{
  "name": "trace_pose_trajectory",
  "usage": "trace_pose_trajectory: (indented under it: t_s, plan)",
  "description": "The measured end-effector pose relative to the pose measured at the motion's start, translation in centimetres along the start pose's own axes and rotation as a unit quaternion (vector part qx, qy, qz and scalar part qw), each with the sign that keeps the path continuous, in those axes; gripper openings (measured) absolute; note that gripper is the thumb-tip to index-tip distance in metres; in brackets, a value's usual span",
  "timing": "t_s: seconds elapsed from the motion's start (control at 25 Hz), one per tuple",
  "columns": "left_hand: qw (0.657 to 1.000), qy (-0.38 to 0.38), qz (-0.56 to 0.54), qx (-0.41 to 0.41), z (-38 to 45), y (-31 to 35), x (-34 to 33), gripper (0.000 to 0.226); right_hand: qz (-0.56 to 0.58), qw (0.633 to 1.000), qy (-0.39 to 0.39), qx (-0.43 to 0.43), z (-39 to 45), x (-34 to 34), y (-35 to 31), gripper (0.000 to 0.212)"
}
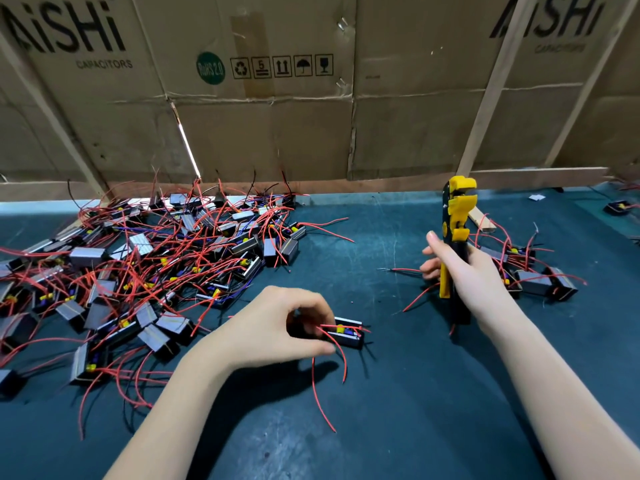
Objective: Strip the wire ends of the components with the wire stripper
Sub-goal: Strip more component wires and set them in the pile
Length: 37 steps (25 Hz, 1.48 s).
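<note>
My left hand grips a small black component with a yellow part inside, lying on the dark green mat. Its thin red wires curl down toward me. My right hand holds the yellow and black wire stripper upright by its handles, jaws up, to the right of the component. A large tangled pile of like components with red wires fills the left side. A smaller group of components lies behind my right hand.
Flattened cardboard boxes and slanted wooden battens wall off the back of the table. A small wooden block lies near the stripper's jaws. One more component sits at the far right edge.
</note>
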<state>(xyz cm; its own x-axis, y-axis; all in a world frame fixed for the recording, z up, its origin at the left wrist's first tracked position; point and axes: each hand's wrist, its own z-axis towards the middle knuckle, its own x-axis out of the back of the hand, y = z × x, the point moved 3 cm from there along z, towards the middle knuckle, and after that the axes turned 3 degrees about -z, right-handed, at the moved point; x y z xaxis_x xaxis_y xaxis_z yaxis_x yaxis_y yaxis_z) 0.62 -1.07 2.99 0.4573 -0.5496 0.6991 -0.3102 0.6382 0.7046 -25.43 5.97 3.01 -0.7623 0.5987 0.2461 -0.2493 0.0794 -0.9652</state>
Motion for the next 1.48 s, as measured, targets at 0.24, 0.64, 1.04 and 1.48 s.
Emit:
trace_pose_trajectory:
  t_s: [0.24,0.64,1.04,1.48]
  plan:
    - [0.981,0.034,-0.190,-0.001,-0.5,0.5,1.6,0.023,-0.003,1.000,-0.003,0.001,-0.2,0.0,-0.2,0.043]
    - [0.880,0.419,0.103,0.197,-1.1,-3.8,4.2,0.090,-0.003,1.000,-0.003,0.010,-0.1,0.0,-0.1,0.043]
    - [0.978,0.065,0.146,-0.131,0.9,1.5,-4.2,0.022,-0.005,1.000,-0.008,0.026,0.2,-0.1,0.2,0.042]
    - [0.992,0.058,-0.033,-0.110,0.8,1.8,-4.1,0.038,-0.028,0.999,-0.002,0.043,0.3,-0.5,0.8,0.053]
